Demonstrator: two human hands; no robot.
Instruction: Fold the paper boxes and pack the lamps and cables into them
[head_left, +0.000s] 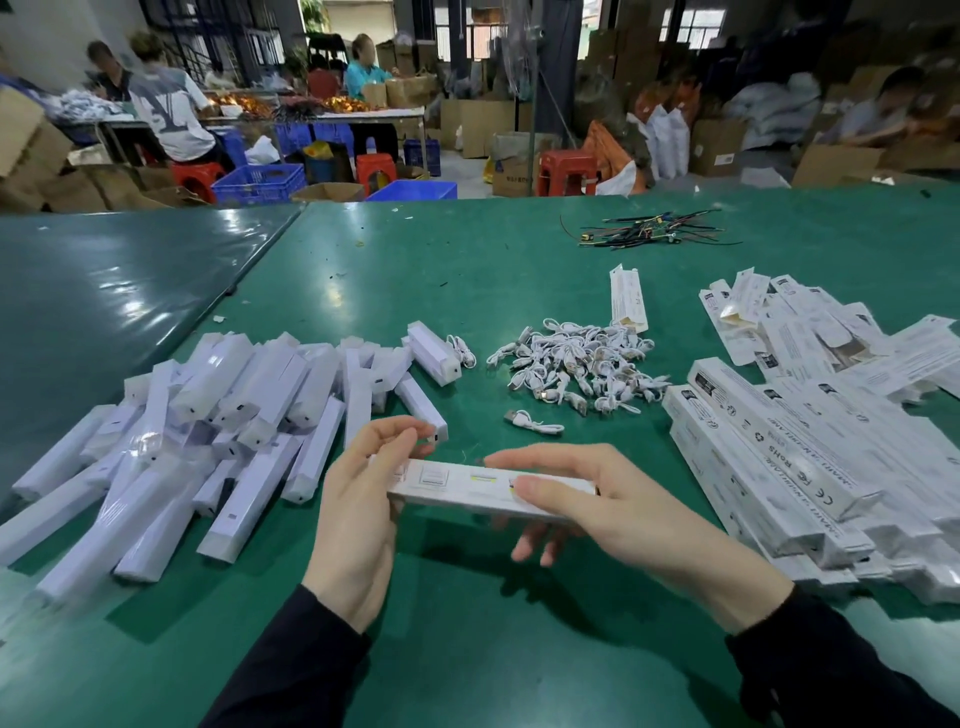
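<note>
Now both hands hold one box (488, 486) level above the green bench (467, 270). Left hand (358, 499) curls round its left end, fingertips pinched at the top, perhaps on a flap; the blur hides it. Right hand (613, 509) has its grip on the right half, thumb on top, fingers beneath. Lamps (208, 426) lie heaped at left, cables (576, 364) piled in the middle, more boxes (810, 431) stacked at right. Loose wires (649, 231) lie farther back. Beyond, people sit among cartons and blue crates (260, 182).
</note>
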